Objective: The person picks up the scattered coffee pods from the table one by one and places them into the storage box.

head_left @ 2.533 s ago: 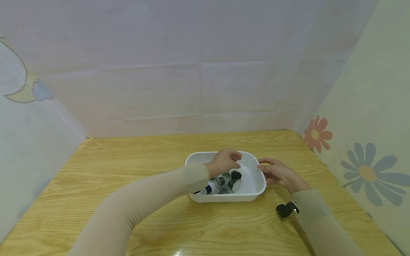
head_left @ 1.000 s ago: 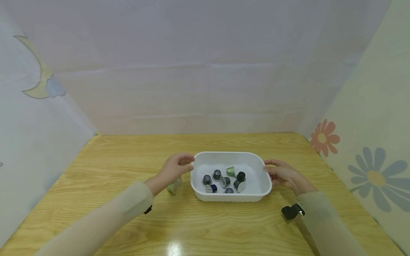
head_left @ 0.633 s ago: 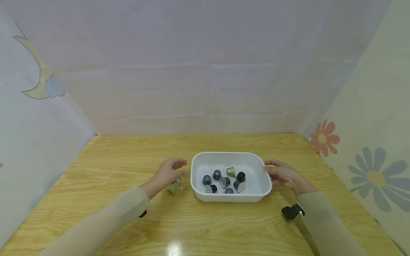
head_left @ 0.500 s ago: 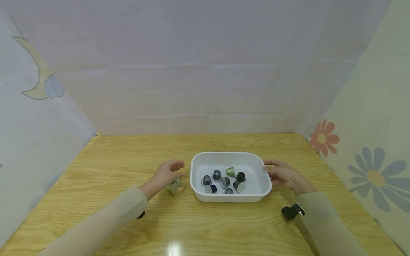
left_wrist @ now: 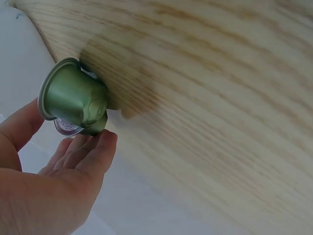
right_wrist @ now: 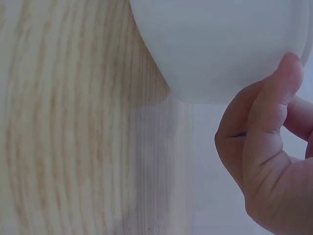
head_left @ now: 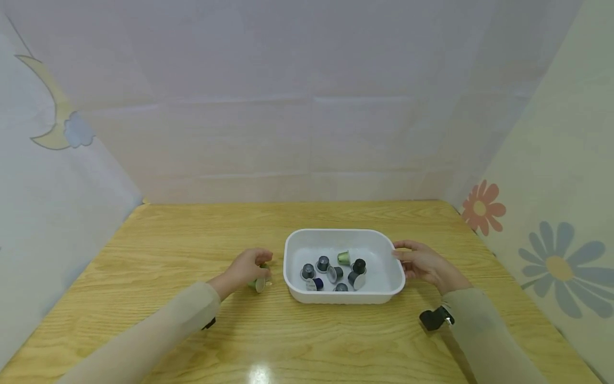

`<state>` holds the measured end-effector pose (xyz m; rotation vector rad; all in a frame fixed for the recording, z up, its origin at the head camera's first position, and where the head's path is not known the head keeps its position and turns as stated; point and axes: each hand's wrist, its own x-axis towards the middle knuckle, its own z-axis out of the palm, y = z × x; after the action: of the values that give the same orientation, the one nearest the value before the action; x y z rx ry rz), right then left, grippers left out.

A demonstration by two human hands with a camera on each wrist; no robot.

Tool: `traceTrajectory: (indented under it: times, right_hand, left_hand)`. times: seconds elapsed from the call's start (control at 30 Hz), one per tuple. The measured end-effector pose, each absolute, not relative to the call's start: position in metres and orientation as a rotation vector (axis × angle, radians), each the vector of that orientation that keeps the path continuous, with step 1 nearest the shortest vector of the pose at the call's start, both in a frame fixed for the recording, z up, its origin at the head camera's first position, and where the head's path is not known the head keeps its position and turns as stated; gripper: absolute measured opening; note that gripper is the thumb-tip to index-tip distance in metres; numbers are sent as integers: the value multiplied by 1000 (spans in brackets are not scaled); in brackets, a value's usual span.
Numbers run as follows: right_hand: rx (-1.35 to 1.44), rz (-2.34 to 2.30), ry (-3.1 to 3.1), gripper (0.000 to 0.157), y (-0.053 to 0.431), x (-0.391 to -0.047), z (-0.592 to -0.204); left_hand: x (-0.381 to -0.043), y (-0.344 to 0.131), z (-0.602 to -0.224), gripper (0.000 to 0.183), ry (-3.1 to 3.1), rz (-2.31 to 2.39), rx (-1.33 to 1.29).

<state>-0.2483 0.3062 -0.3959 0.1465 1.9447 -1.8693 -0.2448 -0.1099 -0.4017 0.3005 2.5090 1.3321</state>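
My left hand [head_left: 244,268] is low over the table, left of a white plastic tray [head_left: 345,300]. Its thumb and fingers lie spread around a green coffee capsule [left_wrist: 96,126], with fingertips right at it. A second green coffee capsule [left_wrist: 71,93] is nearer the camera in the left wrist view, covering the thumb tip. At the tray's right end my right hand [head_left: 424,265] holds the side wall, its fingers bent at the rim. Inside the tray are several dark capsules [head_left: 336,274], a dark blue one [head_left: 317,284] and a light green one [head_left: 343,258].
The wooden table [head_left: 201,229] runs back to a cloth-covered wall [head_left: 230,149]. Side walls rise at left and right. A black wrist camera [head_left: 434,319] hangs under the right sleeve.
My left hand came from over the tray to its left side, then moved down and left to the green capsules outside. My right hand stays at the tray's right end.
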Motion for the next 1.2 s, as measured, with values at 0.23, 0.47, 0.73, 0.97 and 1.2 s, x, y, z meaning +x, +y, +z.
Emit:
traceTrajectory:
  times: [0.23,0.47,0.73,0.97,1.2]
  right_hand:
    - [145,-1871,1934,23,306,-248,-395]
    - [162,-1874,1936,22,306,-249,-396]
    - [157,-1864,1952,29,306,-249,-396]
    - [155,-1865,1951,28,305,-248,-395]
    - [147,-1862,1957,25,306,-248,-396]
  left_hand:
    - [-247,-110,-407,48,2516,1320,292]
    - [-248,-111,-409,45,2512,1350,298]
    - [-250,-113,-403,44,2487,1413,241]
    - [-253,-112,-389,44,2510,1433,240]
    - [-256,-110,-370,45,2512,1454,275]
